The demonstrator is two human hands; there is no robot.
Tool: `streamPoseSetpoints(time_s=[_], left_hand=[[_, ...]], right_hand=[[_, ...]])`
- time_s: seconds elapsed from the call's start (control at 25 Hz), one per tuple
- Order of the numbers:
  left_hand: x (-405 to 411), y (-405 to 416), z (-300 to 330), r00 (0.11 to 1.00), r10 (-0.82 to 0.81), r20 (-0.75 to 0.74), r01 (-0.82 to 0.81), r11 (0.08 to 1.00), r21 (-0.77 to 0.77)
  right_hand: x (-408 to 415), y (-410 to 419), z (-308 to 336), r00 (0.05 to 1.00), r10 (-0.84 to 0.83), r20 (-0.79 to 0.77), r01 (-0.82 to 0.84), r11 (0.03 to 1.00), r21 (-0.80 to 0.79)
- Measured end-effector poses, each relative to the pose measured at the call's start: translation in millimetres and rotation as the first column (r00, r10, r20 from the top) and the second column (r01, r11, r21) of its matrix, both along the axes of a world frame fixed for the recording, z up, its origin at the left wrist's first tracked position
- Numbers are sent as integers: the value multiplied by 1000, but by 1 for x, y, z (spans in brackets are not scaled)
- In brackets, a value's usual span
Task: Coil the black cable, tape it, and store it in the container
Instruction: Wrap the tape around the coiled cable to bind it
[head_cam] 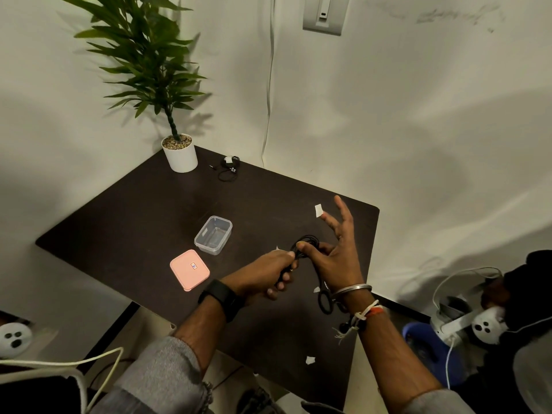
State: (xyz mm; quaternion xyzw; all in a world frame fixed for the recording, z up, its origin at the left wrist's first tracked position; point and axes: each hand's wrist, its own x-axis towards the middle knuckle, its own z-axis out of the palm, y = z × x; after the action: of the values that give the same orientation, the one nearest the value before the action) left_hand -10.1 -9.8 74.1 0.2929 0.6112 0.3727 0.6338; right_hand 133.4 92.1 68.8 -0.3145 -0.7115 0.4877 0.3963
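Observation:
Above the dark table, both hands hold a coiled black cable (pixel 307 242). My left hand (pixel 270 271) is closed around the lower part of the coil. My right hand (pixel 334 249) pinches the coil with its thumb, the other fingers spread upward, and a small piece of white tape (pixel 318 210) sticks to a fingertip. The clear plastic container (pixel 213 234) stands uncovered just left of the hands. Its pink lid (pixel 189 269) lies flat in front of it.
A potted plant (pixel 179 153) stands at the table's far corner beside a second taped cable bundle (pixel 229 168). Scissors (pixel 327 300) lie under my right wrist. Tape scraps (pixel 310 360) dot the table (pixel 134 210). Another person (pixel 519 294) sits at the right.

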Motion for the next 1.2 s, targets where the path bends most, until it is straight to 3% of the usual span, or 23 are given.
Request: streamPoseSetpoints(time_s=[0.08, 0.16, 0.2, 0.36, 0.52, 0.6, 0.68, 0.8, 0.88, 1.04, 1.2], left_hand=[[1, -1, 1, 934, -107, -340, 151, 983, 106], [1, 0, 1, 734, -130, -666, 325, 929, 177], [0, 0, 2, 666, -114, -737, 361, 914, 185], [-1, -1, 2, 622, -79, -779, 366, 909, 200], [4, -3, -5, 477, -75, -875, 443, 881, 166], [3, -3, -6, 519, -66, -852, 447, 871, 205], [0, -4, -7, 638, -68, -767, 402, 879, 257], [-2, -6, -8, 848, -67, -526, 251, 925, 286], [1, -6, -6, 914, -77, -398, 207, 933, 295], [5, -7, -5, 876, -23, -481, 164, 953, 253], [6, -12, -8, 812, 94, -576, 91, 955, 283]], right_hand=[[2, 2, 2, 1000, 13, -25, -13, 1000, -4], [3, 3, 1, 999, 22, -44, -23, 1000, -10], [4, 3, 0, 998, 26, -50, -28, 999, -27], [6, 3, -3, 996, 50, -67, -63, 979, -196], [7, -3, -5, 995, 76, -58, -88, 961, -263], [6, -4, -5, 998, 69, -14, -70, 974, -216], [8, -3, -4, 999, 47, -7, -48, 977, -206], [9, -4, 0, 999, 38, -16, -40, 983, -176], [7, -7, 0, 999, 49, -14, -50, 987, -155], [5, -14, 1, 999, -39, -17, 37, 993, -115], [11, -28, -1, 953, -206, -224, 170, 971, -169]])
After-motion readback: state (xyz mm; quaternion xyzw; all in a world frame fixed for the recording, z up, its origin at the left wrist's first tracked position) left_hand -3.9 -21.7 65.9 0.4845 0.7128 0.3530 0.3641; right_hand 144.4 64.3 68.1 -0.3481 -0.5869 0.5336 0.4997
